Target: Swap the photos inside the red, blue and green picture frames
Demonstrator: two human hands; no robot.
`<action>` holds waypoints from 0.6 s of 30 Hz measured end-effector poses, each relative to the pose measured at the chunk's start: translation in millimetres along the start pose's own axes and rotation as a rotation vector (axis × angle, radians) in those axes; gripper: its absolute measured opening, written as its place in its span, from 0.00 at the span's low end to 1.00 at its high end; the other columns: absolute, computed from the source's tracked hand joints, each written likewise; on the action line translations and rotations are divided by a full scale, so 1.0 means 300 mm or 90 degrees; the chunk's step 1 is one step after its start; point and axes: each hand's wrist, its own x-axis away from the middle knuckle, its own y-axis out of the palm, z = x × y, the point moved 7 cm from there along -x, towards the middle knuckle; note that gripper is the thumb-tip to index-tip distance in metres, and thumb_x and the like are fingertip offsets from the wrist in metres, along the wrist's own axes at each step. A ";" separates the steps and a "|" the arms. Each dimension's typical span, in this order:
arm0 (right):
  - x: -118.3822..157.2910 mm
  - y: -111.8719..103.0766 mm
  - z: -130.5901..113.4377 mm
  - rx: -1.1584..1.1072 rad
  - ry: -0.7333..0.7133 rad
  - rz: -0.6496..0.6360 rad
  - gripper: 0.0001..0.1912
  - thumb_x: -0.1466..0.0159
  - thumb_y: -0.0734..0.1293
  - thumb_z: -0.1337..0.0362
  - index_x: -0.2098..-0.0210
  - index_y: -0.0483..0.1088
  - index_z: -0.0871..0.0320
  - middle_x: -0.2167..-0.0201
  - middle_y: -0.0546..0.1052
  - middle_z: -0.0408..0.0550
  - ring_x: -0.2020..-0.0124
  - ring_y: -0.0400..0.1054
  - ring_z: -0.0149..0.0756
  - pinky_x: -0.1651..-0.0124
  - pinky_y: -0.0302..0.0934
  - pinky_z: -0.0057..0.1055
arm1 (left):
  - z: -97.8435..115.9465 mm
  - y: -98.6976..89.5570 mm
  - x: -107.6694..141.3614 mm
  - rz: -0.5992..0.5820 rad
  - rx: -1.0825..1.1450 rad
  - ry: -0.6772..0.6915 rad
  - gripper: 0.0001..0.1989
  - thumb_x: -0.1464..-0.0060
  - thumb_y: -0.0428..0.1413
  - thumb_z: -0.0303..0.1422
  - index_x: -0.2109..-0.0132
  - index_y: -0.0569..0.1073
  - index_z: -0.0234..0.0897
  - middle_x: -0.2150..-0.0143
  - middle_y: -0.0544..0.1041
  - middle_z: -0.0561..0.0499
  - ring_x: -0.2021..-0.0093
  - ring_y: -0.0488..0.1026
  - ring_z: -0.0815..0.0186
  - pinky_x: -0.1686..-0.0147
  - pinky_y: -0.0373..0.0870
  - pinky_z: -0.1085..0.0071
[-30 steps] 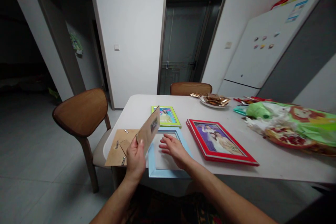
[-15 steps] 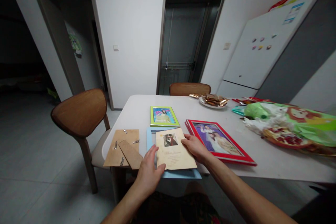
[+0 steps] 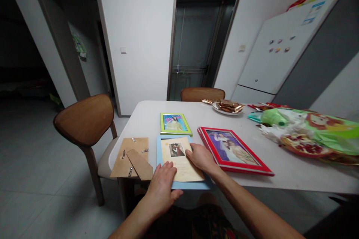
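A cream printed sheet (image 3: 183, 168) with a small picture lies over a light blue frame (image 3: 159, 151) at the table's near edge. My left hand (image 3: 162, 185) rests on the frame's near left part and the sheet's lower left, fingers spread, holding nothing. At the sheet's right edge, my right hand (image 3: 200, 157) has its thumb on top and its fingers partly hidden. A brown backing board (image 3: 120, 164) with metal clips and a stand leg lies to the left. Behind is a green frame (image 3: 175, 133); to the right sits a red frame (image 3: 252, 170).
Wrapped snacks on a white plate (image 3: 228, 112) stand at the table's back. Green plastic bags (image 3: 333, 130) and a pomegranate piece (image 3: 307, 149) lie at the right. One wooden chair (image 3: 86, 119) is at the left, another (image 3: 202, 94) behind the table.
The cream sheet has shifted left and lower onto the blue frame. My right hand moved left with it, and my left hand moved slightly down and right, now lying flatter.
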 end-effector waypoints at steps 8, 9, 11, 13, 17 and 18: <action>0.023 0.007 -0.018 0.086 -0.027 0.047 0.24 0.44 0.59 0.58 0.50 0.56 0.60 0.62 0.69 0.54 0.62 0.66 0.40 0.66 0.55 0.30 | 0.016 -0.001 -0.004 -0.035 -0.077 -0.003 0.25 0.60 0.57 0.31 0.52 0.63 0.33 0.45 0.61 0.39 0.44 0.55 0.55 0.45 0.46 0.53; 0.021 0.006 -0.018 0.086 -0.030 0.051 0.25 0.44 0.60 0.58 0.49 0.55 0.60 0.62 0.69 0.54 0.62 0.65 0.40 0.66 0.55 0.30 | 0.019 -0.003 -0.004 -0.044 -0.083 -0.004 0.24 0.59 0.56 0.31 0.52 0.64 0.33 0.45 0.61 0.39 0.44 0.55 0.54 0.45 0.47 0.53; 0.018 0.008 -0.020 0.092 -0.032 0.043 0.21 0.44 0.59 0.58 0.52 0.59 0.59 0.62 0.68 0.54 0.63 0.65 0.40 0.67 0.55 0.30 | 0.029 -0.004 -0.008 -0.057 -0.096 -0.007 0.24 0.59 0.56 0.31 0.52 0.64 0.33 0.45 0.61 0.39 0.44 0.55 0.54 0.45 0.47 0.53; 0.019 0.010 -0.032 0.084 -0.034 0.032 0.17 0.42 0.57 0.57 0.56 0.63 0.58 0.62 0.68 0.53 0.64 0.65 0.39 0.67 0.54 0.29 | 0.037 -0.003 -0.013 -0.062 -0.108 -0.013 0.26 0.60 0.56 0.30 0.51 0.63 0.32 0.44 0.60 0.38 0.43 0.54 0.53 0.45 0.46 0.52; 0.048 0.011 -0.123 -0.018 -0.137 0.042 0.16 0.42 0.57 0.59 0.57 0.65 0.57 0.63 0.68 0.51 0.63 0.64 0.35 0.63 0.54 0.28 | 0.014 -0.023 0.005 -0.047 -0.081 -0.014 0.31 0.58 0.55 0.30 0.45 0.57 0.32 0.42 0.55 0.38 0.41 0.49 0.54 0.45 0.45 0.52; 0.063 0.014 -0.156 -0.048 -0.178 0.041 0.15 0.42 0.57 0.60 0.57 0.66 0.58 0.63 0.68 0.51 0.62 0.63 0.35 0.61 0.54 0.28 | -0.009 -0.041 0.020 -0.031 -0.072 -0.012 0.31 0.57 0.54 0.30 0.44 0.55 0.33 0.41 0.54 0.39 0.41 0.48 0.55 0.45 0.46 0.52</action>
